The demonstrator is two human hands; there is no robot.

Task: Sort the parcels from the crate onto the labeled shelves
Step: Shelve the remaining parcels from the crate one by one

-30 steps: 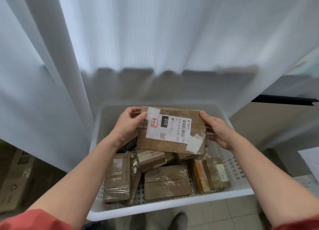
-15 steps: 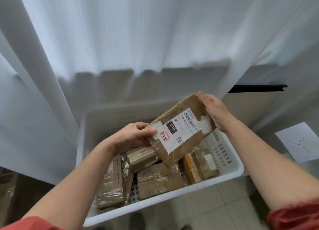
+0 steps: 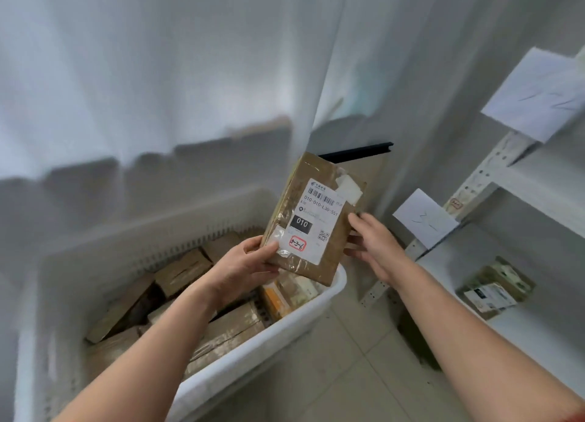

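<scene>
The flat brown cardboard parcel with a white label (image 3: 316,219) stands nearly upright over the right corner of the white plastic crate (image 3: 253,358), its long axis leaning up-right and label facing the camera, the left hand (image 3: 240,269) gripping its lower left corner while the right hand's (image 3: 376,247) straight fingers (image 3: 351,241) touch its right edge.

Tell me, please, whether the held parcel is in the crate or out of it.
Out: the left hand grips the parcel upright above the crate, the right hand touching its edge.

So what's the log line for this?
left hand grips parcel | right hand touches its edge | parcel above crate | not shelved yet
</scene>
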